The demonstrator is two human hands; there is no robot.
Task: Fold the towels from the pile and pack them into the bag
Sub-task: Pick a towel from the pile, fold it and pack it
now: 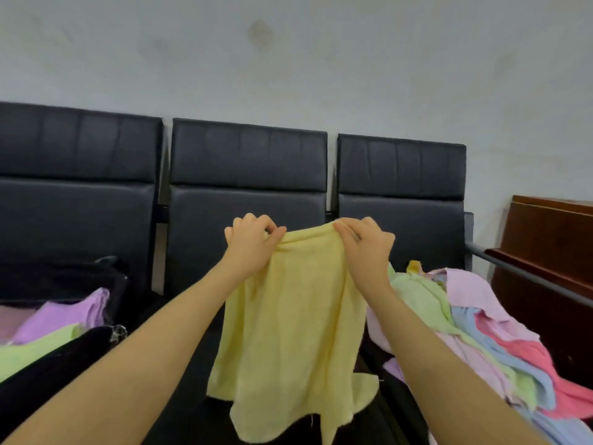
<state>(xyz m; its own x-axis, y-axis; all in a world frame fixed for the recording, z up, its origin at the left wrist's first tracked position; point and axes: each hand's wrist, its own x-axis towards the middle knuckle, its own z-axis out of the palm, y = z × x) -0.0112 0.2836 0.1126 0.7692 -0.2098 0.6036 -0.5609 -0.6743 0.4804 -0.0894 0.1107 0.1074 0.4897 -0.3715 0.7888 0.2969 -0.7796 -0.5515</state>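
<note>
Wall: pale grey wall [321,59] fills the upper half of my view, with a faint stain near its top centre.
Seats: a row of three black padded seats [247,194] runs along the wall; I see the middle one straight ahead, its cushion lying bare under the raised towel.
Cabinet: a dark brown wooden cabinet [552,252] stands at the far right, beside the grey metal armrest [500,261] that ends the row.
Pile: loose towels [475,326] in green, pink, blue, lilac and red are heaped on the right seat, spilling toward the lower right edge of my view and lying just beside my right forearm.
Bag: the black bag [64,284] sits open on the left seat; I see folded lilac towels [70,313] and a green towel [35,351] inside, with its black front wall nearest me.
Yellow towel: the yellow towel [288,332] hangs in the air over the middle seat, between bag and pile, its lower edge uneven and touching neither.
Left hand: my left hand [250,245] pinches the top edge at the left, fingers curled on the cloth.
Right hand: my right hand [362,245] pinches the same edge at the right, fingers closed on it; the cloth between the hands is bunched.
</note>
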